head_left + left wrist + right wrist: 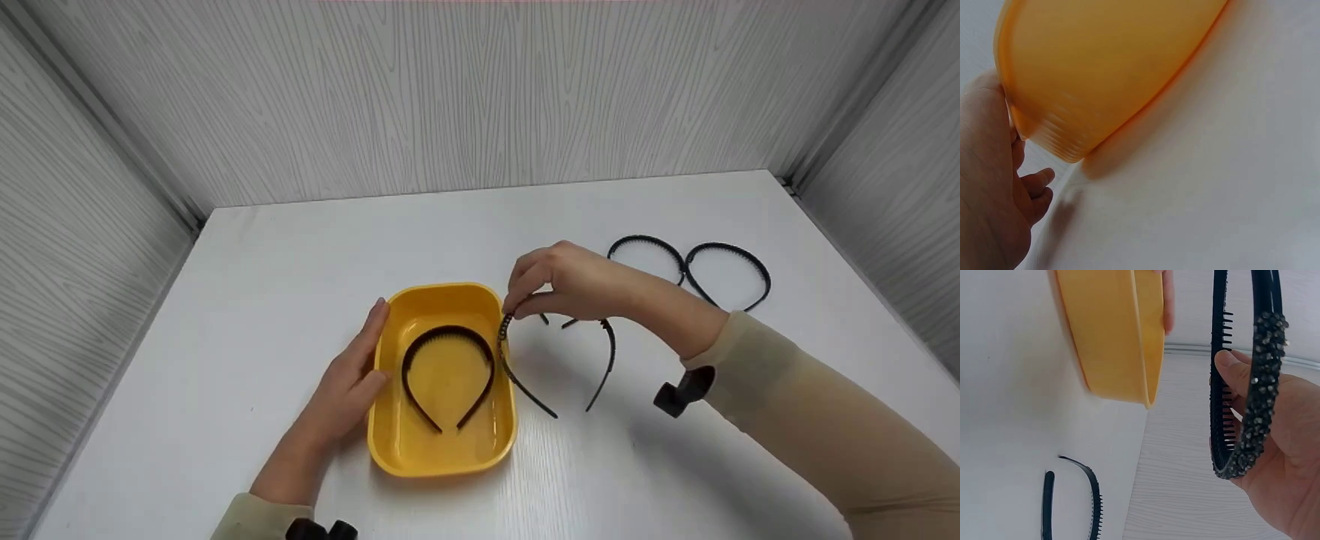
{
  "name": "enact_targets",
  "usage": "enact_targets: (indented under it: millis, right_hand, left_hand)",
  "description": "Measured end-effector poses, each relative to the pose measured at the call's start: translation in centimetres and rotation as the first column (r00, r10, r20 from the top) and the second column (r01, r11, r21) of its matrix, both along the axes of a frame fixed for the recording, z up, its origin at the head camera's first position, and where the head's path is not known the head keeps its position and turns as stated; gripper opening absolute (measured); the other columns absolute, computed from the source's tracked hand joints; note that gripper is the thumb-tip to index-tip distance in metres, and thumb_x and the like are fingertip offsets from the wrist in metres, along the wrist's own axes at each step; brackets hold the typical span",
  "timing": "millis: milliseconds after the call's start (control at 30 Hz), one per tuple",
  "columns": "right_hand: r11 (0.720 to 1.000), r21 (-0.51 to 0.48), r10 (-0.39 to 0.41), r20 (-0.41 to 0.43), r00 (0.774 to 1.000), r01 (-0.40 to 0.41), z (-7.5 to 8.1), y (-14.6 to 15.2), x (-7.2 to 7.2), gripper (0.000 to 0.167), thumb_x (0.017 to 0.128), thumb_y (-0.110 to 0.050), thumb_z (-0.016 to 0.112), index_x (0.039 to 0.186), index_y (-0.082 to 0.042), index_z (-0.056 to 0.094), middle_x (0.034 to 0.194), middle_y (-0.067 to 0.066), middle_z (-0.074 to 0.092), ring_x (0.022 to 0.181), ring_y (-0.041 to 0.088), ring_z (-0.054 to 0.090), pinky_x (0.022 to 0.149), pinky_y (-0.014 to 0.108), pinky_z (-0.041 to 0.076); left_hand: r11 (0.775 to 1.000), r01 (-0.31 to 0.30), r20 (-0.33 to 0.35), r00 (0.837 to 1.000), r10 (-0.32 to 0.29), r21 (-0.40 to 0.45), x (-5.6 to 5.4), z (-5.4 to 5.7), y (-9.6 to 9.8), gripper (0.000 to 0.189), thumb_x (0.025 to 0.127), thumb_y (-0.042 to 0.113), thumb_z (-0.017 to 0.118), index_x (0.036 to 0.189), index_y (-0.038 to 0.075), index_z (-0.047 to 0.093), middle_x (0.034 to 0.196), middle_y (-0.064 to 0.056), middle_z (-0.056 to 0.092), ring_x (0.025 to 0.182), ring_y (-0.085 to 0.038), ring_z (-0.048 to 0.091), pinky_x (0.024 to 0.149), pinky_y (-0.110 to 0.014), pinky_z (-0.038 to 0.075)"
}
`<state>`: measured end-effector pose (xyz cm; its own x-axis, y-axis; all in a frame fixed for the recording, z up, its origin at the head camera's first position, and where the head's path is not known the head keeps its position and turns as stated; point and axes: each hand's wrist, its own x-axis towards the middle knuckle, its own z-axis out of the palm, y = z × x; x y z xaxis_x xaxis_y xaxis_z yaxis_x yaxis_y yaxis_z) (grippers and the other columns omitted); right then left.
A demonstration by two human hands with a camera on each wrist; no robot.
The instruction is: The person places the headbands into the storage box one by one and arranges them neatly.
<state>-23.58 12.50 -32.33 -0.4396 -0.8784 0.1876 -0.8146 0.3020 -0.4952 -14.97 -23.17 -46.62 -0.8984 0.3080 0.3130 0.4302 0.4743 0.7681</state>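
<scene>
A yellow plastic basin (442, 457) stands on the white table, with a black toothed headband (449, 330) lying inside it. My left hand (345, 390) grips the basin's left side, its thumb over the rim. Above the table, just right of the basin, my right hand (570, 281) pinches a second black headband (1261, 388) between thumb and fingers. Dark glittering beads cover part of this band, and comb teeth line its inside. In the head view its two ends point down toward the table; the right hand hides part of its arch.
Farther right on the table lie two more black headbands, one (646, 238) partly behind my right arm, the other (766, 277) beside it. Small dark band ends (544, 319) show below my right hand. Wood-grain panels (480, 97) enclose the table (300, 255) at the back and sides.
</scene>
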Motion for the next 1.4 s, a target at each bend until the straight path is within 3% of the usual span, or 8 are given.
enact_targets:
  millis: [300,533,933,1167,1400]
  right_hand:
    - [0.999,-0.044,-0.019,-0.014,1.000,0.019,0.6,-2.2,-0.5,0.014,0.096,-0.010,0.077,0.108,-0.012,0.085,0.103,-0.001,0.075,0.095,0.012,0.070,0.083,0.029,0.059]
    - [0.998,-0.045,-0.041,-0.009,0.999,0.041,0.5,-4.6,-1.0,0.015,0.098,-0.011,0.076,0.110,-0.013,0.085,0.105,-0.002,0.075,0.097,0.012,0.069,0.088,0.029,0.058]
    - [0.997,-0.015,-0.080,-0.033,0.996,0.080,-1.0,-8.4,-1.3,0.017,0.100,-0.013,0.074,0.113,-0.013,0.085,0.107,0.001,0.076,0.098,0.014,0.069,0.091,0.032,0.058]
    - [0.992,0.031,-0.117,-0.048,0.992,0.119,-2.0,-9.9,-1.4,0.018,0.101,-0.016,0.073,0.115,-0.014,0.085,0.109,0.000,0.077,0.101,0.014,0.070,0.100,0.031,0.052]
    - [0.991,0.047,-0.127,-0.051,0.991,0.129,-2.9,-10.8,-1.5,0.019,0.101,-0.018,0.073,0.115,-0.015,0.085,0.108,0.001,0.077,0.102,0.014,0.069,0.097,0.027,0.054]
  left_hand:
    - [1.000,-0.018,0.000,1.000,0.018,-0.011,-0.1,-0.2,0.0,0.086,0.092,0.005,0.047,0.172,0.017,0.017,0.176,0.006,0.020,0.161,-0.012,0.018,0.127,-0.020,0.011]
    - [0.999,-0.034,0.020,0.999,0.034,-0.010,0.2,-0.2,-0.2,0.087,0.092,0.005,0.047,0.172,0.021,0.016,0.175,0.011,0.017,0.161,-0.013,0.017,0.127,-0.020,0.010]
    - [1.000,-0.022,-0.005,1.000,0.022,-0.007,0.1,-0.3,-0.5,0.085,0.092,0.005,0.046,0.171,0.014,0.018,0.176,0.008,0.018,0.161,-0.015,0.017,0.127,-0.020,0.011]
    - [1.000,-0.008,0.015,1.000,0.008,0.001,0.0,-0.4,-0.7,0.085,0.093,0.005,0.045,0.172,0.020,0.016,0.176,0.008,0.018,0.161,-0.014,0.016,0.127,-0.020,0.011]
    - [1.000,-0.003,-0.017,1.000,0.003,0.000,0.0,-0.5,-0.9,0.085,0.093,0.003,0.046,0.172,0.016,0.017,0.176,0.006,0.019,0.161,-0.016,0.018,0.127,-0.020,0.011]
